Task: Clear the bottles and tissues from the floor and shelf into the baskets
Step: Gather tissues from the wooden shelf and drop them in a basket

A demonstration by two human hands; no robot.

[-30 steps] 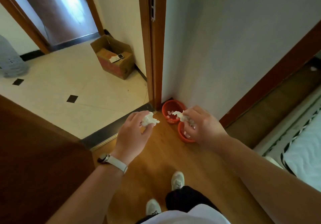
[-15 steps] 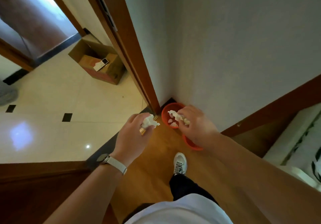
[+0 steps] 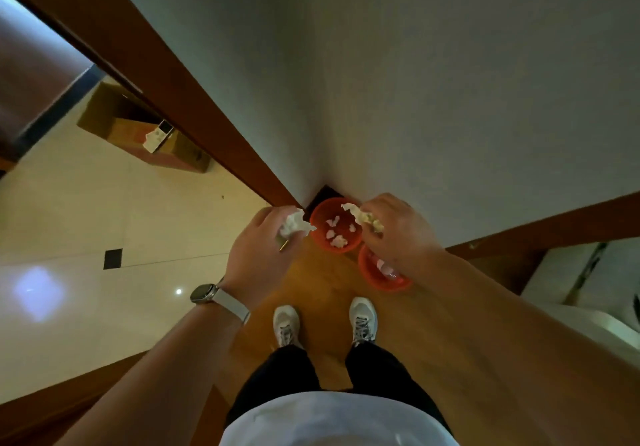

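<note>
Two orange baskets are seen on the wooden floor at the foot of the door frame [image 3: 194,113]. The corner basket [image 3: 346,249], just beside the frame's foot, is filled with several crumpled tissue wads [image 3: 336,239]. The outer basket [image 3: 384,286], further from the frame, is partly hidden; something pale lies inside that cannot be identified. A crumpled tissue [image 3: 294,225] is pinched by the curled fingers of the left hand [image 3: 263,255] near the frame's foot. A second tissue [image 3: 363,217] is clamped by the right hand [image 3: 398,234] over the corner basket's rim.
</note>
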